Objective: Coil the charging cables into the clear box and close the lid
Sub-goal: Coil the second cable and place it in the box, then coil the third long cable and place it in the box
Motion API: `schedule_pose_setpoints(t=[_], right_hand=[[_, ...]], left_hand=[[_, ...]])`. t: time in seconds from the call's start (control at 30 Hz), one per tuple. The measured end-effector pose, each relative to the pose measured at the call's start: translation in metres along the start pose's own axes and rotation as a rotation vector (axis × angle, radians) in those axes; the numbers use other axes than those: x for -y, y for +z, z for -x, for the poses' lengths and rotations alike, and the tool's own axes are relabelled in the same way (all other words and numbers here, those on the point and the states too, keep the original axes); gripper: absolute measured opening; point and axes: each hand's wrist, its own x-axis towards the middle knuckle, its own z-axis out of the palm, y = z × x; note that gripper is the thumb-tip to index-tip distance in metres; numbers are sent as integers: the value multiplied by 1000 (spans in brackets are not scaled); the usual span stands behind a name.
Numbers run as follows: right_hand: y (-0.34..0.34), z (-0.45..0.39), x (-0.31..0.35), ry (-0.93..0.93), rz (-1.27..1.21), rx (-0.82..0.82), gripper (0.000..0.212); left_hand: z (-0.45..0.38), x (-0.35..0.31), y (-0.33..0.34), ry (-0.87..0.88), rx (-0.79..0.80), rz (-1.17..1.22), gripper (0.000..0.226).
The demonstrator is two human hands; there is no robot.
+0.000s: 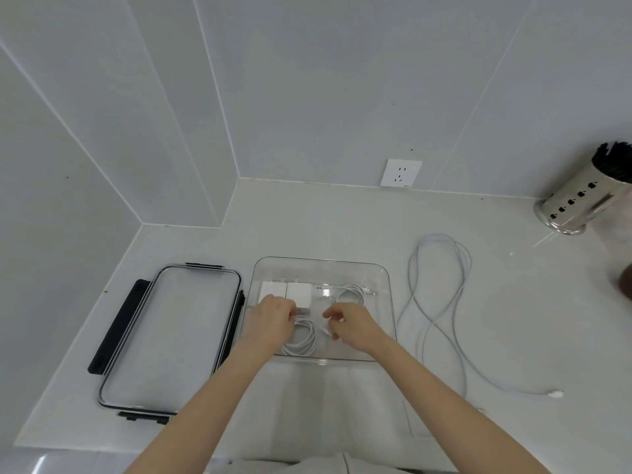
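Note:
The clear box [386,278] sits open on the white counter. Inside it lie two white charger plugs [298,291], a small coiled white cable [349,293] at the back right, and a second coiled white cable [302,340] at the front. My left hand [272,318] rests over that front coil, fingers pinched on its end near a plug. My right hand [355,325] hovers beside it, fingers curled on the cable's other end. A long white cable [441,302] lies loose on the counter right of the box. The clear lid [171,336] with black latches lies left of the box.
A perforated steel utensil holder [581,203] with dark sticks stands at the far right. A wall socket [400,173] sits on the back wall. Tiled walls close the counter at the back and left. The counter's front edge runs near my body.

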Motion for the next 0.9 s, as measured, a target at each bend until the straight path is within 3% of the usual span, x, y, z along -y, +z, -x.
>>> schedule_pose_setpoints(t=[0.17, 0.37, 0.53, 0.9], right_hand=[[-38, 28, 4, -84, -192, -79, 23], [-107, 77, -19, -137, -381, -324, 15], [-143, 108, -79, -40, -292, -521, 11], [-119, 127, -199, 303, 190, -344, 28]], left_hand=[[2, -40, -10, 73, -107, 142, 28], [13, -123, -4, 279, -106, 418, 25], [22, -169, 17, 397, -41, 493, 23], [34, -223, 90, 494, 342, 143, 32]])
